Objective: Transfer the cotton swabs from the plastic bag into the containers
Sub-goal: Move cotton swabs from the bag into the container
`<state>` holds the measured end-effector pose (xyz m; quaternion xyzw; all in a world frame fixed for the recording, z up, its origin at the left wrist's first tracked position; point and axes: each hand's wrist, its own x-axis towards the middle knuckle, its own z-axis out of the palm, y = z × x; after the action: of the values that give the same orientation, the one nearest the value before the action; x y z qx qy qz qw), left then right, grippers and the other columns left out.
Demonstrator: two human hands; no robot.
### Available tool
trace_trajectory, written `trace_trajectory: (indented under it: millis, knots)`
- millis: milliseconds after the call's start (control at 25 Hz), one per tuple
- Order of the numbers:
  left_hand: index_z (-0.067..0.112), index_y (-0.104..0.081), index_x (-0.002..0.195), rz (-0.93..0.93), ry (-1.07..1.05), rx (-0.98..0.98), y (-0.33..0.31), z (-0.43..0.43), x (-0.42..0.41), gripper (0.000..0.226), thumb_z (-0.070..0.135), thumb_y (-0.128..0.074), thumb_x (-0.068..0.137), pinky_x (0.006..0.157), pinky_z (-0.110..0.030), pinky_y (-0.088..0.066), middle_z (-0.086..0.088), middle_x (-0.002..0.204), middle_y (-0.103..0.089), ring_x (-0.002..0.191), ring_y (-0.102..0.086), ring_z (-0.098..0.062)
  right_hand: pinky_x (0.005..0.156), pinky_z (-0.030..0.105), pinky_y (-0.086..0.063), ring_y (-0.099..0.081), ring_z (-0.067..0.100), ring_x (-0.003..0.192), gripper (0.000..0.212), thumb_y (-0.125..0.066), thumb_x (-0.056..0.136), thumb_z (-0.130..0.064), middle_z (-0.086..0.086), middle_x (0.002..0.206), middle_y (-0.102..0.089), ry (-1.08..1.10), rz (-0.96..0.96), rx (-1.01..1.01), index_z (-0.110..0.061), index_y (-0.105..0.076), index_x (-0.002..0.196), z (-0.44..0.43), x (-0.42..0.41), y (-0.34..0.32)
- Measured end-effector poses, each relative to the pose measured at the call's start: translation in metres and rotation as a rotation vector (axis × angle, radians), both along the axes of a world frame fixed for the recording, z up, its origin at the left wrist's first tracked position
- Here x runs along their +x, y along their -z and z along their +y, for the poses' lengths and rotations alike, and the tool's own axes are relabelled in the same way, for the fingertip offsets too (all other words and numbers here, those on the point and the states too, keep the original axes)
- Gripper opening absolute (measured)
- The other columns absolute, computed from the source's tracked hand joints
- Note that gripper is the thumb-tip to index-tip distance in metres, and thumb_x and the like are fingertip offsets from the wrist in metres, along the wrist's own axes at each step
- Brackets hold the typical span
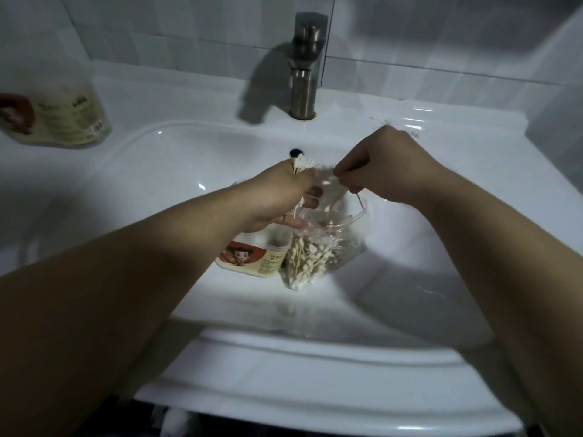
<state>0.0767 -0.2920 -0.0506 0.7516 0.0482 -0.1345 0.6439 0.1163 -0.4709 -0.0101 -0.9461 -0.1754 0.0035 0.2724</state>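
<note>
White sink (pixel 315 357); steel-grey faucet (pixel 304 67); cream container (pixel 255 253), red cartoon label; clear bag (pixel 318 247), white-tipped swabs (pixel 82 162).

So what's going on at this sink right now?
A person is working over a white sink. Their left hand holds a bundle of cotton swabs, tips up. The right hand pinches a swab at the mouth of the plastic bag, which lies in the basin with many swabs inside. A labelled container stands beside the bag; a second container sits on the ledge to the left.
</note>
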Motion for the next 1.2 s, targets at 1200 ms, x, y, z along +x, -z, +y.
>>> trace_trajectory:
  millis: [1200]
  knots:
    - [0.006,-0.066,0.112,0.017,-0.029,-0.156,0.000,-0.002,0.002,0.026,0.030,-0.057,0.104,0.077,-0.037,-0.063,-0.013,0.099,-0.072,0.087,-0.072,-0.023,0.072,0.032,-0.060,-0.067,0.021,0.068,0.021,-0.075,0.086,0.002,0.018,0.081,-0.071,0.103,0.321,0.806,-0.007,-0.072,0.104,0.019,0.000,0.017]
